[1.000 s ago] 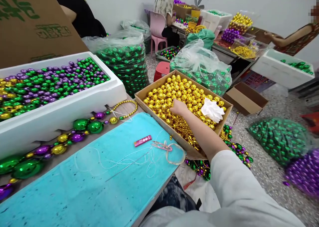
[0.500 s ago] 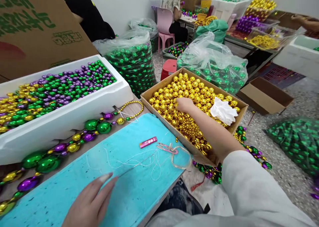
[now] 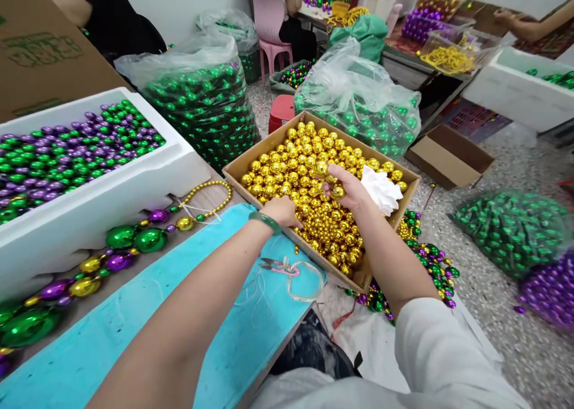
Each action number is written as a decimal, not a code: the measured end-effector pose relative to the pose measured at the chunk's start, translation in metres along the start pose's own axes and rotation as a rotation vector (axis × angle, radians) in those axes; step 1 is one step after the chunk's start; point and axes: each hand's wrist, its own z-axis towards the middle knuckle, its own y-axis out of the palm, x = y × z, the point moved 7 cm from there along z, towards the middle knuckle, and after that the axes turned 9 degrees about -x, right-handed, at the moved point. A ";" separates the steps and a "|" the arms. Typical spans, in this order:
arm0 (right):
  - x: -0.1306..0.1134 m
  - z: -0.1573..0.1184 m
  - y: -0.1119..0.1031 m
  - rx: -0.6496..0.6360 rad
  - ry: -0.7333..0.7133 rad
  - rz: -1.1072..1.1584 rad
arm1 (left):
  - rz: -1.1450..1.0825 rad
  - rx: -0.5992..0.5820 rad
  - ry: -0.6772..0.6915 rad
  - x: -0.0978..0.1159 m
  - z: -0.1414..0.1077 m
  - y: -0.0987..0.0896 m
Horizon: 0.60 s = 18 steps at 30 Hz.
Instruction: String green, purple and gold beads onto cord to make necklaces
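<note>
My right hand (image 3: 348, 186) is raised just over the gold beads (image 3: 309, 158) in a cardboard box (image 3: 264, 145), its fingers closed around a few larger gold beads (image 3: 337, 192). To its left, my left hand (image 3: 280, 210), a green bangle at the wrist, reaches over the box's near edge. Its fingers curl down by the beads, and what they hold is hidden. Small pink-handled thread snips (image 3: 280, 267) and a pale loop (image 3: 309, 283) lie on the blue work surface (image 3: 242, 337) below the box. Thin white thread (image 3: 255, 286) trails beside them.
On the left stands a white foam box (image 3: 179, 164) of green and purple beads, with a large-bead garland (image 3: 119, 261) alongside. Bags of green beads (image 3: 201, 110) surround the cardboard box. Crumpled white paper (image 3: 381, 191) lies in it. Other people are at work behind.
My left hand has moved from the blue surface to the box. My right hand has lifted out of the gold beads with some in its fingers. The view has shifted to the right.
</note>
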 end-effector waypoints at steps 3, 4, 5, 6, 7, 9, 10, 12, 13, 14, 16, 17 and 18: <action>0.003 0.002 -0.007 0.008 0.025 0.106 | 0.032 -0.059 -0.059 0.004 0.011 0.004; 0.003 0.003 -0.009 0.007 0.028 0.131 | 0.017 -0.043 -0.053 0.005 0.012 0.004; 0.003 0.004 -0.011 0.003 0.027 0.150 | -0.005 -0.025 -0.043 0.005 0.011 0.004; 0.002 0.005 -0.012 -0.007 0.020 0.160 | -0.030 -0.005 -0.033 0.004 0.010 0.003; 0.002 0.006 -0.013 -0.019 0.011 0.162 | -0.055 0.013 -0.024 0.003 0.009 0.002; 0.002 0.008 -0.014 -0.041 -0.009 0.146 | -0.094 0.042 -0.007 -0.001 0.006 0.001; 0.002 0.009 -0.015 -0.044 -0.015 0.132 | -0.096 0.059 -0.001 -0.004 0.005 -0.001; 0.005 0.010 -0.016 -0.037 -0.004 0.104 | -0.233 0.144 0.024 -0.013 0.001 -0.008; 0.007 0.011 -0.016 -0.037 0.009 0.089 | -0.405 0.207 0.042 -0.019 -0.001 -0.012; 0.009 0.011 -0.014 -0.044 0.021 0.074 | -0.606 0.271 0.065 -0.024 -0.004 -0.016; 0.016 0.012 -0.007 -0.072 0.052 0.046 | -1.071 0.361 0.116 -0.033 -0.007 -0.018; 0.021 0.013 -0.003 -0.073 0.062 0.036 | -1.273 0.384 0.124 -0.035 -0.007 -0.017; 0.026 0.014 0.000 -0.054 0.070 0.028 | -1.407 0.395 0.113 -0.034 -0.005 -0.015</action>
